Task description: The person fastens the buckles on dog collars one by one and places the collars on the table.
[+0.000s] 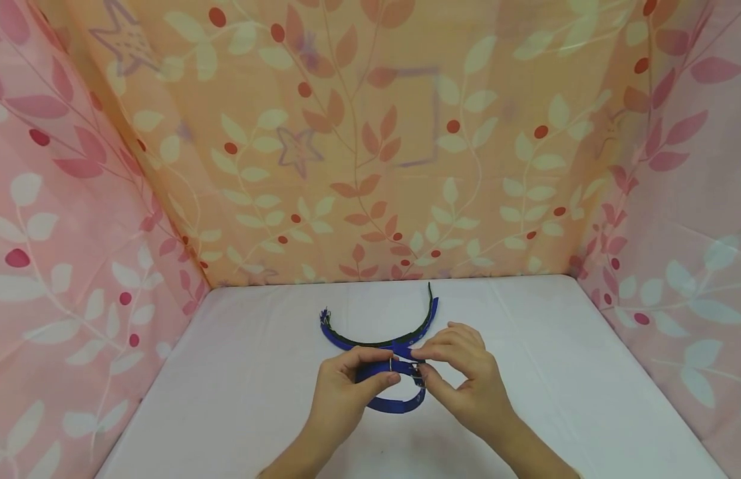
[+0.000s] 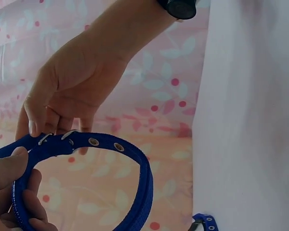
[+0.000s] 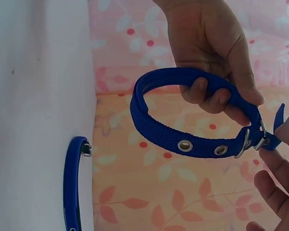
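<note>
A blue collar [image 3: 202,147] with metal eyelets is bent into a closed loop above the table. My left hand [image 1: 346,386] grips its band beside the buckle [image 3: 262,137], thumb on one face and fingers curled round the other. At the buckle end, my right hand [image 1: 475,379] pinches the strap's short free tail [image 3: 279,115] between thumb and fingers. The tail passes through the metal fittings and sticks out past them. In the left wrist view the eyelets on the band [image 2: 147,178] face the camera. My fingers partly cover the buckle in the head view.
Behind my hands, more blue and dark collar straps [image 1: 340,342] lie in a curve on the white table [image 1: 227,399], metal fittings at their left end. Floral curtains [image 1: 370,133] stand at the back and both sides.
</note>
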A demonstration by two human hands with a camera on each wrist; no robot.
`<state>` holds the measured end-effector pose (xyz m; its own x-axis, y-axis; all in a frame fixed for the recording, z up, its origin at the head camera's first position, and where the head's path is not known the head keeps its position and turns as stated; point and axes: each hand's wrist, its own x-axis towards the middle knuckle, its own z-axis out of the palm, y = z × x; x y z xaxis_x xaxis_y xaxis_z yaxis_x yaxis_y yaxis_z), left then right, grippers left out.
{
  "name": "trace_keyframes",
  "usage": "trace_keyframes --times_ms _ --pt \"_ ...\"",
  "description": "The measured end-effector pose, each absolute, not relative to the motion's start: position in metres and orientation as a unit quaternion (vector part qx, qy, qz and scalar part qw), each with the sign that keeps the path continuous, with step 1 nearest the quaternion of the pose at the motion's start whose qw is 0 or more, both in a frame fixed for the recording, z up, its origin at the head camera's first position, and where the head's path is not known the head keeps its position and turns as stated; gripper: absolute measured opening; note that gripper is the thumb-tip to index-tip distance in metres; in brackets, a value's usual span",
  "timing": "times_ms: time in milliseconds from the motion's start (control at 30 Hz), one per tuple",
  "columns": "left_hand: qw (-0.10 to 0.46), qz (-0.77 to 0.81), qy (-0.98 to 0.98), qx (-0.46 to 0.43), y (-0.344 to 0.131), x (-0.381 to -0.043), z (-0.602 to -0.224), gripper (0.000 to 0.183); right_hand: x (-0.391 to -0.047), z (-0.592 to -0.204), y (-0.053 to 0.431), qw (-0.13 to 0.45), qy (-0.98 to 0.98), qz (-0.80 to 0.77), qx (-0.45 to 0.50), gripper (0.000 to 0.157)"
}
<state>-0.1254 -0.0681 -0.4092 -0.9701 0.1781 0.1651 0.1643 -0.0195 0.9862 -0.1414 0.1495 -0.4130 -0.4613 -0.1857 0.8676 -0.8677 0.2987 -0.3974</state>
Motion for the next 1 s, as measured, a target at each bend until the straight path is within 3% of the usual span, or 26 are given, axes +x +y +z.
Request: trace_keyframes --times_ms 733,1000 --pt "-0.040 0.697 0.701 0.143 -0.0626 -0.1176 -0.4110 0.023 -0.1390 -0.4041 0.1420 0.456 -0.684 0.391 0.415 0.022" --pt "-0.036 0.695 0.703 0.146 -0.0629 -0.1172 -0.4109 0.023 -0.1408 -0.4068 0.1441 0.449 -0.691 0.384 0.417 0.020"
